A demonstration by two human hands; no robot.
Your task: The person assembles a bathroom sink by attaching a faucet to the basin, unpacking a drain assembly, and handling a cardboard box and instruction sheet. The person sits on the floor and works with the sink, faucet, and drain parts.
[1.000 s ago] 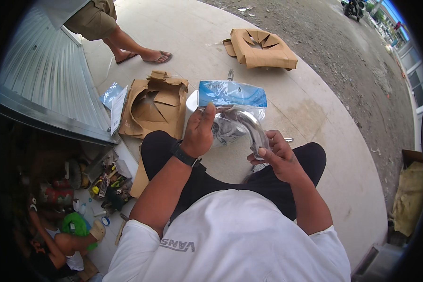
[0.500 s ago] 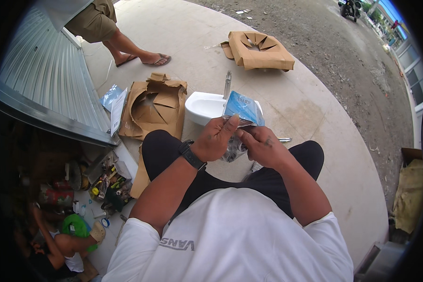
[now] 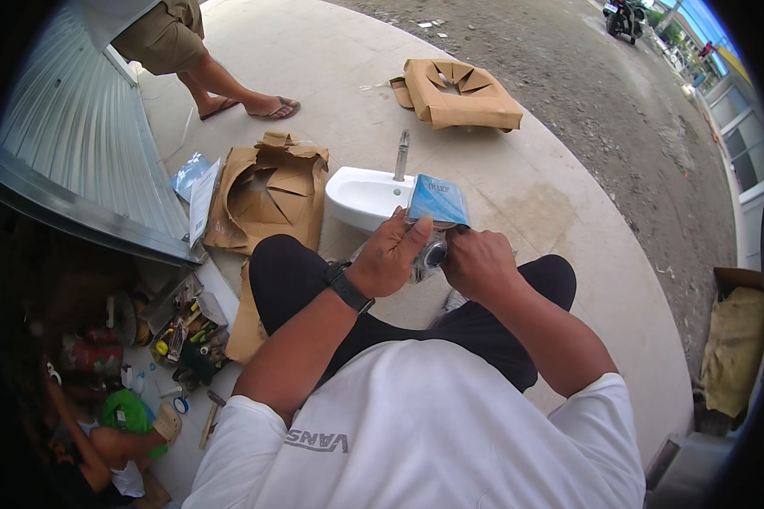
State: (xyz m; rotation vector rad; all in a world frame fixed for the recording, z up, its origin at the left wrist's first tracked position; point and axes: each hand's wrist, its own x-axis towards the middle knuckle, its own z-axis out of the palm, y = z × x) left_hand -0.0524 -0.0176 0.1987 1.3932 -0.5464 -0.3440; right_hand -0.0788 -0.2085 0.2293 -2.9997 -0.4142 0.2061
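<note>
Between my knees I hold a clear plastic package with a blue header card [image 3: 438, 200]. A round, dark-centred metal fitting [image 3: 435, 254] shows in the plastic below the card. My left hand [image 3: 389, 259], with a black watch on its wrist, is closed on the package's left side, thumb against the card's lower edge. My right hand [image 3: 480, 259] has its fingers pinched at the lower right edge of the package. Just beyond my hands sits a white washbasin [image 3: 356, 199] with a chrome tap [image 3: 401, 157] upright at its back; the package hides its right part.
An open cardboard box [image 3: 272, 199] lies left of the basin, and another carton [image 3: 463, 97] farther off. A person in sandals [image 3: 276, 108] stands at upper left. At lower left, tools [image 3: 187, 331] lie near a seated person [image 3: 102, 445]. A gravel road [image 3: 586, 110] borders the tiles.
My right hand has shifted slightly, and its fingers now point up at the package's edge. The round fitting shows more plainly between my hands. The whole view has moved a little.
</note>
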